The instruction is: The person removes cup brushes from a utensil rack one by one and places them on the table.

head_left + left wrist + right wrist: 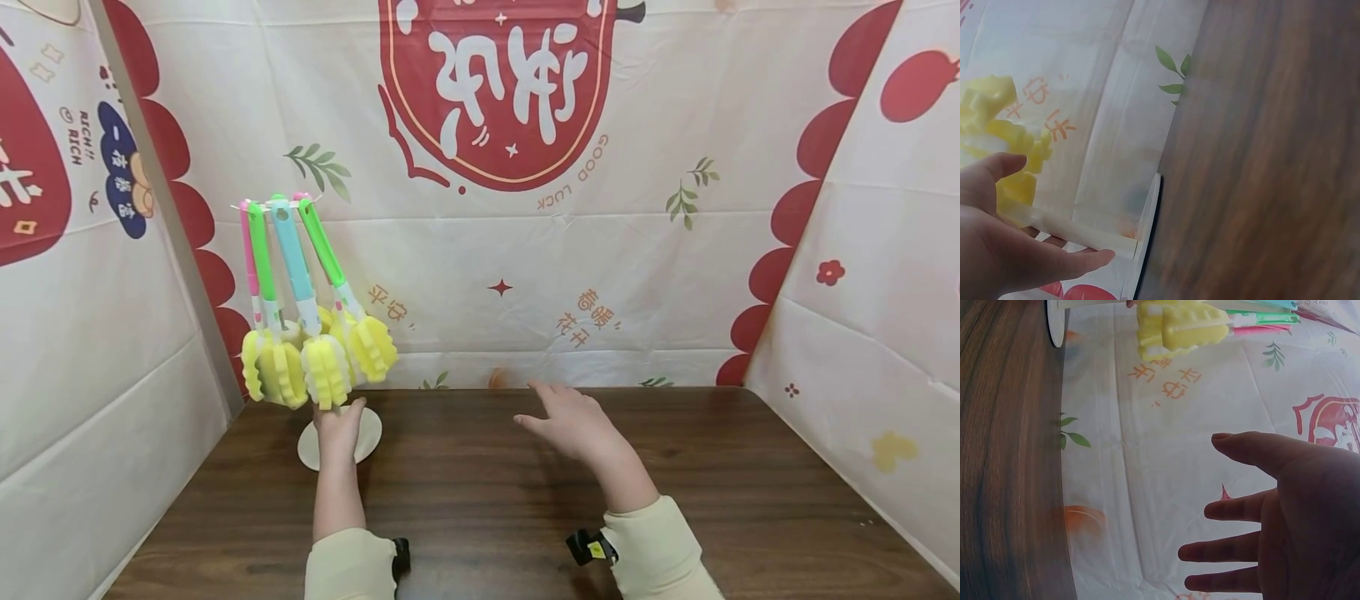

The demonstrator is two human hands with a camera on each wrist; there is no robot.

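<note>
The left hand (339, 429) curled round the white round-based stand's (371, 437) post, beneath hanging yellow sponge brushes (324, 367); a firm low grip seemed wise. Right of the stand, the right hand (573, 423) hovered with fingers spread.

Left hand (339, 429) reaches forward at the base of the brush stand (339, 437), its fingers round the stand's post. Right hand (573, 421) hovers to the right of the stand, well apart from it, fingers spread and relaxed, holding nothing.
</note>
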